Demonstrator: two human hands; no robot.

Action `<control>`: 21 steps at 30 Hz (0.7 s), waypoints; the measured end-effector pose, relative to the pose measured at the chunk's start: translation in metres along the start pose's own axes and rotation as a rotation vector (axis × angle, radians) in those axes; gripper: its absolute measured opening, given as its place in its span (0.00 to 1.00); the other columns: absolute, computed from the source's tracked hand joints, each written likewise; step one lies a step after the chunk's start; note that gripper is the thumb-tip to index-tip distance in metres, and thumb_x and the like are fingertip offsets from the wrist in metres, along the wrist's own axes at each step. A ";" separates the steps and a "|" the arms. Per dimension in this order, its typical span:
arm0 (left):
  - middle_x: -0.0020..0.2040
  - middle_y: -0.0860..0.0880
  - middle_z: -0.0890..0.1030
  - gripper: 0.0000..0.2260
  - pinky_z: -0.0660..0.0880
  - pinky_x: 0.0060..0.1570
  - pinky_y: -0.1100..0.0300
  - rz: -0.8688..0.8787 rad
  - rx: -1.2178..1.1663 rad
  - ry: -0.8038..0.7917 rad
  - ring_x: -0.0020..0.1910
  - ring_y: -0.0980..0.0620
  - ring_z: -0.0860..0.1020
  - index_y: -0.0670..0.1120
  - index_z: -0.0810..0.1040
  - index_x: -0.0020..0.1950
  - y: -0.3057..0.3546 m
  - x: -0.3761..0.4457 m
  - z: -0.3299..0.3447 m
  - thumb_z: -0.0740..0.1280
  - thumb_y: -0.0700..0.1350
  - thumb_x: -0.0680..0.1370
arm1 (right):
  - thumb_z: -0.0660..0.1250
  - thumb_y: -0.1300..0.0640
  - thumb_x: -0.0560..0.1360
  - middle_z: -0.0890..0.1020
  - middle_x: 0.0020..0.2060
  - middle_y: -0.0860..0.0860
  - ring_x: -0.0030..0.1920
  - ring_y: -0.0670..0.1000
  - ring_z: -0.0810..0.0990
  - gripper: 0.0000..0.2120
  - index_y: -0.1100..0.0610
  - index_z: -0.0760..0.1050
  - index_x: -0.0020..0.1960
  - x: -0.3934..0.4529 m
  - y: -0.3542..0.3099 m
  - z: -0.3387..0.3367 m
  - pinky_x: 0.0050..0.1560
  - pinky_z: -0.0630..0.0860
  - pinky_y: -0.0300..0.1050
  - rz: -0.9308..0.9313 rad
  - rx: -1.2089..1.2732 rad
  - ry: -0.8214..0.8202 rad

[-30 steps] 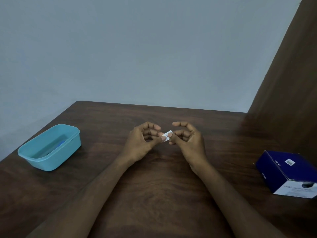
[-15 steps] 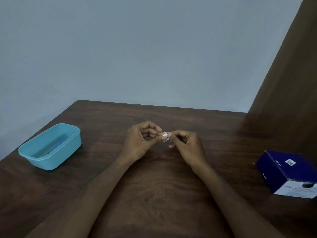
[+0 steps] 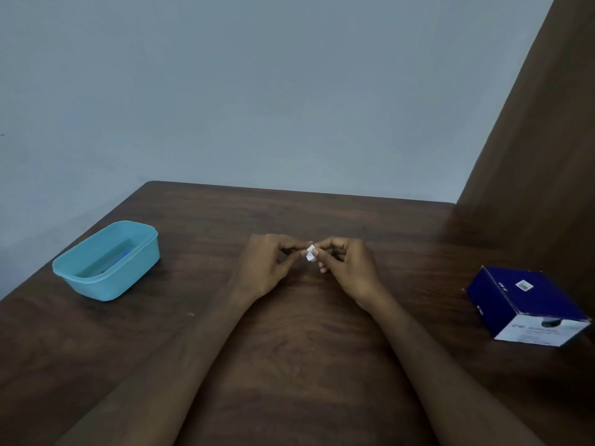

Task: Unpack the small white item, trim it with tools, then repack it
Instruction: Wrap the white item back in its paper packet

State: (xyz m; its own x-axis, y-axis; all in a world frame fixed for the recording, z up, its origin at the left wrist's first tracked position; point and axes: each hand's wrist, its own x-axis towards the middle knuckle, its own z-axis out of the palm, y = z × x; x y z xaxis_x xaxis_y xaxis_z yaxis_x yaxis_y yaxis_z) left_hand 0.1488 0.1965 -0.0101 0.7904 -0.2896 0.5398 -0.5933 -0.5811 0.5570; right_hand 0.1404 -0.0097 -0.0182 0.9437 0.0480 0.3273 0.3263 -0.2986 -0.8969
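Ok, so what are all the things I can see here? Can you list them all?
dark brown wooden table: one, brown, fills the lower half of the view.
light blue plastic tub: one, turquoise, on the table at the left; something blue lies inside, too blurred to name.
dark blue cardboard box: one, navy with a white end, on the table at the right.
small white packet: one, white, pinched between both hands above the table's middle.
left hand: one, fingertips in a grip on the packet.
right hand: one, fingertips in a grip on the packet.
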 end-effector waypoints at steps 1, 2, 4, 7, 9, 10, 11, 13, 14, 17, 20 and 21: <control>0.51 0.61 0.88 0.11 0.82 0.46 0.58 -0.014 0.102 -0.006 0.45 0.63 0.84 0.61 0.87 0.62 0.002 -0.003 0.000 0.74 0.51 0.81 | 0.76 0.58 0.79 0.89 0.40 0.49 0.38 0.48 0.86 0.02 0.55 0.87 0.49 -0.001 0.001 0.001 0.43 0.86 0.51 -0.001 -0.046 0.010; 0.52 0.60 0.88 0.11 0.81 0.46 0.56 -0.036 0.207 -0.005 0.49 0.62 0.83 0.63 0.86 0.64 0.004 -0.005 0.000 0.72 0.54 0.81 | 0.75 0.58 0.79 0.89 0.40 0.48 0.38 0.49 0.87 0.02 0.54 0.87 0.50 -0.001 0.002 0.003 0.44 0.87 0.53 0.004 -0.072 0.015; 0.51 0.59 0.85 0.13 0.79 0.45 0.56 -0.066 0.376 -0.019 0.58 0.56 0.79 0.63 0.83 0.66 0.012 -0.011 -0.001 0.69 0.57 0.82 | 0.74 0.60 0.79 0.89 0.41 0.49 0.40 0.50 0.88 0.06 0.53 0.86 0.54 -0.002 0.000 0.006 0.46 0.87 0.52 0.026 -0.098 0.016; 0.50 0.57 0.83 0.13 0.74 0.44 0.56 -0.082 0.429 -0.054 0.61 0.52 0.77 0.60 0.82 0.66 0.020 -0.015 0.000 0.68 0.55 0.82 | 0.73 0.61 0.80 0.89 0.41 0.48 0.41 0.47 0.87 0.07 0.51 0.87 0.54 -0.003 -0.003 0.005 0.45 0.86 0.48 0.038 -0.122 0.007; 0.55 0.57 0.85 0.13 0.76 0.47 0.55 -0.086 0.445 -0.069 0.62 0.51 0.78 0.58 0.83 0.66 0.023 -0.016 0.000 0.67 0.53 0.82 | 0.73 0.60 0.79 0.89 0.40 0.48 0.39 0.47 0.86 0.07 0.49 0.87 0.50 -0.006 -0.007 0.005 0.43 0.85 0.47 0.056 -0.119 0.020; 0.57 0.57 0.85 0.12 0.77 0.48 0.54 -0.086 0.459 -0.073 0.62 0.50 0.78 0.57 0.83 0.64 0.025 -0.018 -0.001 0.66 0.52 0.83 | 0.73 0.60 0.78 0.88 0.38 0.47 0.38 0.47 0.85 0.06 0.49 0.86 0.48 -0.008 -0.012 0.005 0.43 0.84 0.48 0.075 -0.125 0.039; 0.57 0.56 0.85 0.11 0.78 0.49 0.54 -0.093 0.472 -0.079 0.61 0.50 0.79 0.56 0.83 0.62 0.026 -0.019 -0.001 0.65 0.51 0.83 | 0.74 0.60 0.77 0.88 0.37 0.46 0.36 0.46 0.85 0.06 0.49 0.85 0.46 -0.010 -0.015 0.007 0.43 0.84 0.48 0.091 -0.138 0.063; 0.55 0.53 0.85 0.10 0.80 0.47 0.52 -0.121 0.489 -0.085 0.58 0.47 0.81 0.54 0.84 0.59 0.032 -0.021 -0.003 0.63 0.51 0.84 | 0.75 0.58 0.74 0.87 0.35 0.45 0.36 0.47 0.86 0.06 0.48 0.84 0.43 -0.015 -0.024 0.010 0.44 0.85 0.51 0.105 -0.192 0.113; 0.54 0.51 0.85 0.10 0.80 0.47 0.51 -0.131 0.498 -0.088 0.57 0.46 0.81 0.53 0.84 0.58 0.035 -0.021 -0.005 0.62 0.51 0.84 | 0.76 0.57 0.73 0.87 0.34 0.45 0.36 0.48 0.86 0.05 0.47 0.84 0.42 -0.019 -0.030 0.011 0.44 0.85 0.52 0.110 -0.216 0.136; 0.58 0.43 0.83 0.13 0.79 0.48 0.48 -0.160 0.575 -0.153 0.57 0.39 0.82 0.47 0.82 0.59 0.048 -0.023 -0.007 0.60 0.51 0.86 | 0.78 0.55 0.71 0.86 0.33 0.47 0.35 0.50 0.87 0.06 0.46 0.81 0.40 -0.038 -0.042 0.010 0.45 0.85 0.53 0.133 -0.215 0.235; 0.69 0.42 0.80 0.15 0.78 0.58 0.47 -0.132 0.617 -0.225 0.66 0.39 0.79 0.44 0.79 0.66 0.066 -0.038 0.002 0.61 0.51 0.87 | 0.76 0.55 0.70 0.86 0.32 0.48 0.35 0.51 0.87 0.05 0.48 0.80 0.39 -0.069 -0.047 0.003 0.48 0.85 0.54 0.198 -0.186 0.298; 0.75 0.43 0.76 0.18 0.76 0.64 0.47 -0.113 0.600 -0.230 0.72 0.41 0.76 0.43 0.77 0.71 0.072 -0.045 0.008 0.61 0.52 0.87 | 0.75 0.56 0.70 0.86 0.32 0.49 0.35 0.52 0.87 0.05 0.49 0.80 0.39 -0.080 -0.047 -0.001 0.48 0.85 0.56 0.212 -0.168 0.311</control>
State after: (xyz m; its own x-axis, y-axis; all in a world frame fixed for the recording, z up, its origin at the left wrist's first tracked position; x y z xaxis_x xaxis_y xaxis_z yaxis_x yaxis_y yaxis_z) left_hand 0.0720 0.1613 0.0005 0.8949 -0.3181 0.3130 -0.3689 -0.9220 0.1175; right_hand 0.0498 -0.0003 -0.0016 0.9191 -0.3142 0.2376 0.0884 -0.4234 -0.9016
